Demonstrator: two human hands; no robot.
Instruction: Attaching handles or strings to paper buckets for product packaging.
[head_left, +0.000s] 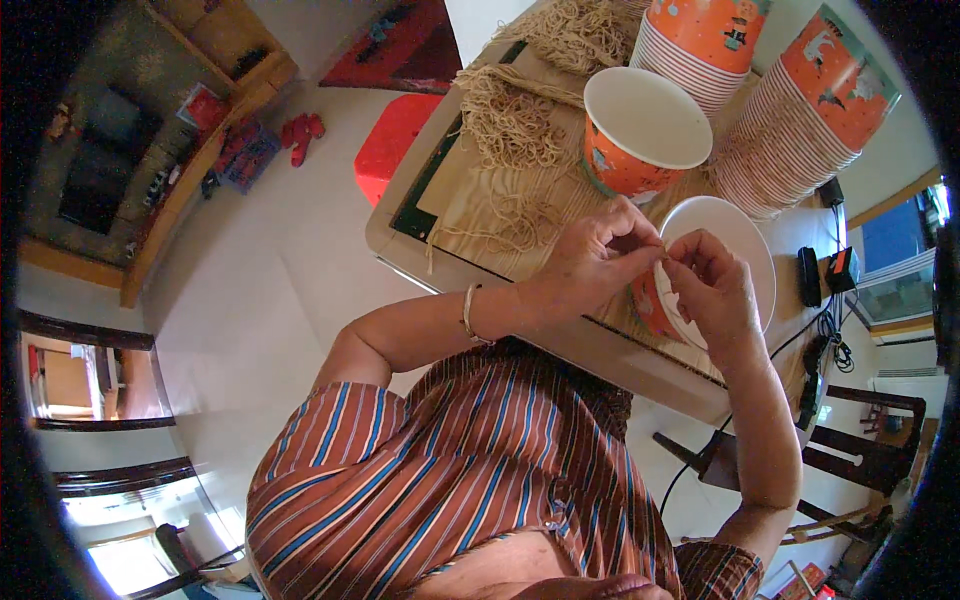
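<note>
My left hand (pixel 598 255) and my right hand (pixel 714 287) meet at the rim of an orange paper cup (pixel 735 245) with a white inside, which lies tilted in front of me. Both hands pinch at its near rim, and a thin string seems to run between the fingertips. A bangle sits on my left wrist. Just beyond my left hand stands another orange paper cup (pixel 640 130), upright and empty. Bundles of tan string (pixel 515 125) lie on a wooden board (pixel 480 205) to the left of the cups.
Two tall stacks of orange cups (pixel 705 40) (pixel 810 110) stand at the far side of the table (pixel 400 245). Black chargers and cables (pixel 825 275) lie at the right edge. A red stool (pixel 395 145) stands on the floor beyond; a dark chair (pixel 860 450) at right.
</note>
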